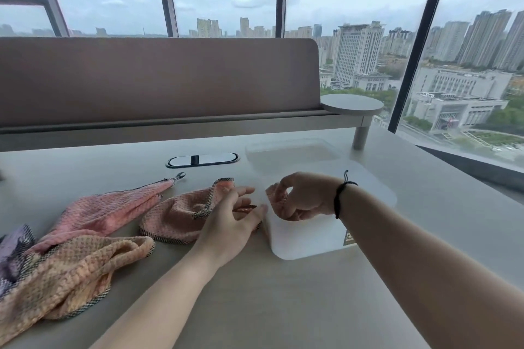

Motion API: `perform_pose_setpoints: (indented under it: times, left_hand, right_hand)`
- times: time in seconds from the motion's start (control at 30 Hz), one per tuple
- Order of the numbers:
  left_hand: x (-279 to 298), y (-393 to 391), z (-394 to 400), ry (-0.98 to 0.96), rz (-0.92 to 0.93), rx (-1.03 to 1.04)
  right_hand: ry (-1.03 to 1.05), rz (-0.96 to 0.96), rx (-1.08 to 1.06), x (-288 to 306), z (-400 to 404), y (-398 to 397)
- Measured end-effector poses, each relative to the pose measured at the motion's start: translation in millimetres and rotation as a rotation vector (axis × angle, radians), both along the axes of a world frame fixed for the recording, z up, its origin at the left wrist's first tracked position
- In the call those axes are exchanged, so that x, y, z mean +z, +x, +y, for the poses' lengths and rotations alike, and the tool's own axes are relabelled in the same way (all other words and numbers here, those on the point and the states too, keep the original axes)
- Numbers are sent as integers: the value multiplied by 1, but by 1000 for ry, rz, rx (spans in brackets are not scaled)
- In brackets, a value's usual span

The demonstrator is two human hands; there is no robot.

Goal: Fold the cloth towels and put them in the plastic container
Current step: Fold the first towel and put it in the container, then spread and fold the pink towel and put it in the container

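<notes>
Your right hand [297, 195] reaches down into the plastic container [326, 232], wrist bent, its grip curled round a pink towel [276, 193] inside (the fold itself is hidden). Your left hand [232, 221] lies with fingers spread and relaxed on the crumpled pink towel [175, 212] beside the container. More towels [65, 258] lie heaped left on the counter [283, 306].
</notes>
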State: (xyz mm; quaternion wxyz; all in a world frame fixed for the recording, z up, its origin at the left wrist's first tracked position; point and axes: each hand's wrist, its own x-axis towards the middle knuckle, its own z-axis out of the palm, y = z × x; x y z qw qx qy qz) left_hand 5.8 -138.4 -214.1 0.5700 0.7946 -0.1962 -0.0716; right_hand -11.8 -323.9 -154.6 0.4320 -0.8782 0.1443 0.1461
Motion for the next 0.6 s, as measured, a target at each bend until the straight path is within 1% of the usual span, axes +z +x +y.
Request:
perform_pose_setpoints:
  times: [0.07, 0.17, 0.27, 0.33, 0.37, 0.4, 0.43, 0.47, 0.5, 0.53, 0.57, 0.6]
  left_hand:
    - [-4, 1, -2, -5, -27, -10]
    - [-10, -3, -3, -21, -64, -36]
    - [-14, -2, 2, 12, -197, 33]
    - [-15, 0, 10, 152, -377, 130]
    - [-15, 1, 15, 268, -461, 165]
    - [-15, 1, 20, 399, -504, 176]
    - [-16, 1, 26, 516, -509, 167]
    - [-19, 0, 33, 602, -495, 143]
    - [-21, -3, 39, 644, -481, 106]
    - [-22, -6, 46, 641, -479, 65]
    - [-24, -10, 53, 603, -490, 30]
    - [-24, -15, 60, 558, -500, 2]
  right_hand:
    - [-140, 29, 71, -2, 1, 0]
    - [-417, 32, 176, 1, 7, -3]
    - [-576, 39, 255, 2, 12, -3]
    - [-679, 54, 285, 6, 15, -4]
    - [-727, 65, 291, 7, 14, -3]
    - [-781, 41, 288, 9, 12, -2]
    - [-849, -38, 264, 9, 11, 0]
    - [-878, -168, 171, 10, 13, -1]
    - [-860, -332, 34, 13, 17, -7]
    - [-808, -524, -103, 14, 26, -15]
    - [-764, -703, -165, 14, 37, -26]
    - [-713, -841, -144, 10, 49, -40]
